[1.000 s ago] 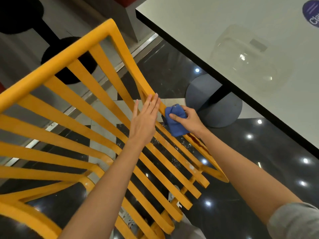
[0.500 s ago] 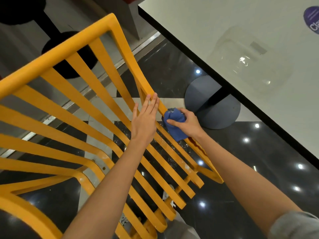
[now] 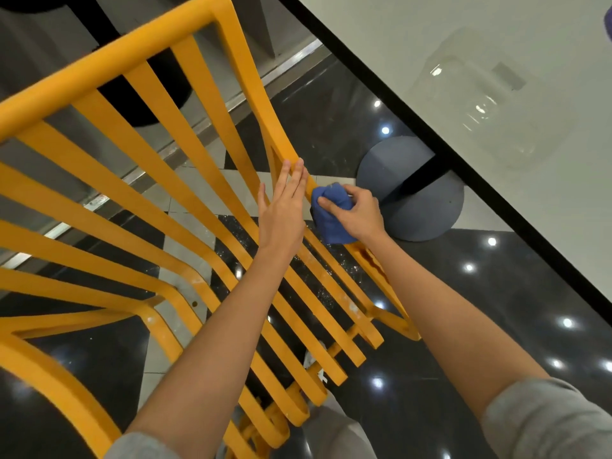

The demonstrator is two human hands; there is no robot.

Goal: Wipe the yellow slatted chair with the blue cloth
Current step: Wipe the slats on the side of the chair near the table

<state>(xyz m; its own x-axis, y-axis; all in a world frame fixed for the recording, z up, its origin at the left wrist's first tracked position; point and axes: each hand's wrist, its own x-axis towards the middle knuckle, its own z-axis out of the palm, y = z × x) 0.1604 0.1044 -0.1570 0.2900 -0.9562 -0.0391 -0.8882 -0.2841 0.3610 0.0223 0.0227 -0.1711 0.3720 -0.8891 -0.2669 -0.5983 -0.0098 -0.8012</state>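
Observation:
The yellow slatted chair fills the left and middle of the view, its slats running from upper left down to lower right. My right hand grips the bunched blue cloth and presses it against the chair's right side rail. My left hand lies flat with straight fingers on the slats just left of the cloth, its fingertips touching the same rail.
A white table with a black edge runs along the upper right, on a round grey base. The glossy dark floor shows light reflections. A black stool base stands behind the chair.
The view has drifted so the chair sits higher in it. My right hand has shifted the cloth slightly along the side rail. My left hand stays flat on the slats.

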